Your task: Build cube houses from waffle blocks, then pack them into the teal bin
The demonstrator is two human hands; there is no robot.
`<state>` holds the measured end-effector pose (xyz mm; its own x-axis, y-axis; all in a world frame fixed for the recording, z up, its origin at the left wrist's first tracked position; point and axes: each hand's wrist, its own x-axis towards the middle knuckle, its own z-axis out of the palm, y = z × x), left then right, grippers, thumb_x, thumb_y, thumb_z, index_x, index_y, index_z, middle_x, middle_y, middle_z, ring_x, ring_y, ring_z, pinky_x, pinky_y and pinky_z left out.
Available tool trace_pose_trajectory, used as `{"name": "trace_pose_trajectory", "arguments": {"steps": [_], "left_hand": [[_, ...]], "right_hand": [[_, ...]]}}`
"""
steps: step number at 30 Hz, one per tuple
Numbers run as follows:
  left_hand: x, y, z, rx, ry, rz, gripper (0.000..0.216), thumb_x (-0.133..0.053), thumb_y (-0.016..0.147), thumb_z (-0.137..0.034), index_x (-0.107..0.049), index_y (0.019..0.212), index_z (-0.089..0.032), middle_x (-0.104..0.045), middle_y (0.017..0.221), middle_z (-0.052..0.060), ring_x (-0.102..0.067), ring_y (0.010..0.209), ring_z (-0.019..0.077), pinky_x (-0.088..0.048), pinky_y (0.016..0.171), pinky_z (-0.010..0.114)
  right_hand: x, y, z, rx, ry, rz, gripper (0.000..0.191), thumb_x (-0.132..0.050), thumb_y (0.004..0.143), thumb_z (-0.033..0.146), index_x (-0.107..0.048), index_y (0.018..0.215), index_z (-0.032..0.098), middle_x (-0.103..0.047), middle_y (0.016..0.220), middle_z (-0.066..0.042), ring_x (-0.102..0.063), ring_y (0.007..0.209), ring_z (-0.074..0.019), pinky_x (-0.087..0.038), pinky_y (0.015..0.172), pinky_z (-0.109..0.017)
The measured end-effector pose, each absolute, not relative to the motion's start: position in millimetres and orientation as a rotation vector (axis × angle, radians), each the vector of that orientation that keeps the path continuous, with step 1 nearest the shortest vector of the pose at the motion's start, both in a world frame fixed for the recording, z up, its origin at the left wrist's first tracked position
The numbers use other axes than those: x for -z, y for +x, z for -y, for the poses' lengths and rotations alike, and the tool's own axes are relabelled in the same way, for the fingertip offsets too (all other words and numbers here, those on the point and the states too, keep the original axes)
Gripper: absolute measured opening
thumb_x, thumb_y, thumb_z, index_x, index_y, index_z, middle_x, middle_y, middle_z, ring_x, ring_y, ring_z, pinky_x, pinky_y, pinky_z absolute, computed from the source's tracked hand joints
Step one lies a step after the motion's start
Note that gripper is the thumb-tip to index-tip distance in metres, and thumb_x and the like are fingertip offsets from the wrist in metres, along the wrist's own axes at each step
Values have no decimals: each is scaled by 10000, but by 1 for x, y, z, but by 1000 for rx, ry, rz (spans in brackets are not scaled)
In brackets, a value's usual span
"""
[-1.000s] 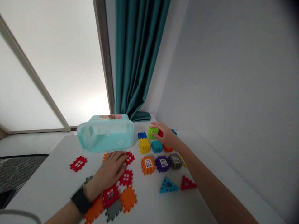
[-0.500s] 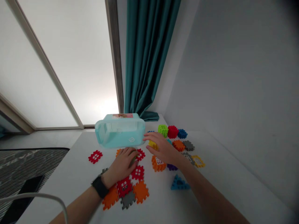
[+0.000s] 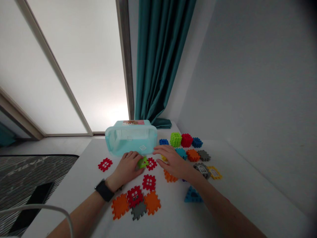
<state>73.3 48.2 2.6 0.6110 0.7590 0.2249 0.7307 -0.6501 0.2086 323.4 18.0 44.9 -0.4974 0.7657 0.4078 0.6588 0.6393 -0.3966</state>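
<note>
My left hand [image 3: 126, 168], with a black watch on the wrist, curls its fingers round a green toothed tile [image 3: 143, 162] just in front of the light blue plastic box [image 3: 131, 141], which lies on its side. My right hand [image 3: 171, 161] lies flat with fingers stretched out over an orange window block [image 3: 169, 177] and a yellow block, its fingertips near the green tile. Red window tiles [image 3: 149, 181] lie between and below the hands. A green cube [image 3: 175, 139] and a red cube [image 3: 186, 140] stand behind the right hand.
The white table [image 3: 247, 198] also holds blue, orange, grey and yellow pieces at the right, a blue triangle [image 3: 193, 195], a lone red tile [image 3: 105, 164], and joined orange, red and grey tiles [image 3: 136, 204]. A teal curtain [image 3: 160, 59] hangs behind. A phone [image 3: 32, 206] and white cable lie at the left.
My right hand has left the green and red cubes and come back toward the box. My left hand has lifted off the flat tiles and now grips a green tile.
</note>
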Motion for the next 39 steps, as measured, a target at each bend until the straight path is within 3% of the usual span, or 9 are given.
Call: {"name": "trace_pose_trajectory", "arguments": {"steps": [9,16,22,30,34,39], "left_hand": [[-1,73,-50,-484,2662,-1267,309,-684,793,-248,-605,1091,-220,-633,1118,84,-579,1067,302,-442,930,465],[-18,74,-48,-971,2454,-960,390,-590,766,-53,-527,1108,-230,-532,1258,94,-534,1194,253,-454,1032,430],[-43,70,-41,-1172,2340,-851,301,-567,853,-108,-492,1114,-239,-523,1261,99,-528,1206,244,-455,1041,443],[-45,80,-30,-1064,1958,-720,298,-658,867,-234,-507,1125,-240,-583,1187,83,-588,1124,223,-503,985,399],[-51,84,-25,-970,1729,-761,249,-649,909,-387,-556,1056,-208,-622,980,43,-611,922,184,-526,840,345],[-52,87,-22,-956,1552,-853,252,-599,935,-444,-579,956,-193,-622,792,2,-575,729,143,-474,676,276]], "right_hand": [[-43,323,-18,-243,-1084,2302,281,-565,940,193,-633,1209,238,-656,1285,-104,-586,1232,-264,-466,1069,-498],[-39,324,-19,-154,-1047,2322,281,-532,947,179,-607,1213,226,-665,1220,-103,-599,1155,-274,-479,1032,-518],[-44,313,-11,27,-985,2254,249,-489,966,147,-582,1176,243,-668,1102,-89,-607,1067,-267,-497,998,-508],[-44,306,-5,205,-967,2286,217,-409,1005,163,-608,1055,232,-642,947,-85,-603,917,-248,-520,913,-457],[-43,304,-4,83,-1000,2249,179,-431,1018,221,-609,1006,231,-633,915,-78,-604,872,-239,-531,844,-417],[-43,299,-4,-249,-1079,2049,131,-472,1005,288,-589,991,230,-633,865,-59,-626,795,-219,-541,718,-357]]}}
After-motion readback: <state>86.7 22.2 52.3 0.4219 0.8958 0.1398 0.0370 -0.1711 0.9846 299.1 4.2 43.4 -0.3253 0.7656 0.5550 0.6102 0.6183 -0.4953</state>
